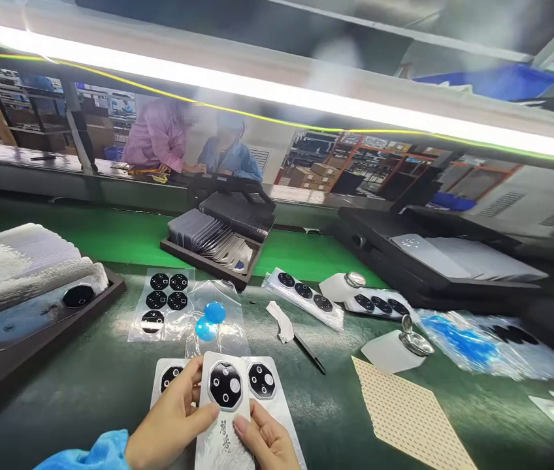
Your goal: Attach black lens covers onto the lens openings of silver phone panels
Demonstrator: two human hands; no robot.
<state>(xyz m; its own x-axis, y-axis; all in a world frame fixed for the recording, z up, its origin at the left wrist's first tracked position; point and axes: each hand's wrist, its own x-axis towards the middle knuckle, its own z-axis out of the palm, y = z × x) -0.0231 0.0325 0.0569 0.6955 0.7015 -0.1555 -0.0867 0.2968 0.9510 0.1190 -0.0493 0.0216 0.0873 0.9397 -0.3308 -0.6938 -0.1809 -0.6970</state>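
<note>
Both my hands hold a silver phone back cover [225,418] with a round black camera module, near the front edge of the bench. My left hand [172,424], in a blue sleeve, grips its left edge, thumb on the face. My right hand [267,440] pinches its lower right edge. Two more silver covers lie under it, one [168,378] to the left and one [264,385] to the right. Beyond them lies a clear film sheet [162,303] carrying several black camera rings, and a bag with blue round stickers [211,320].
A black tray [36,339] of bagged covers stands at left. Another tray [208,258] of stacked parts sits at centre back, and a black case [434,261] at right. Strips of black rings [304,294], black tweezers [310,354], a perforated beige sheet [404,411] and two people across the line.
</note>
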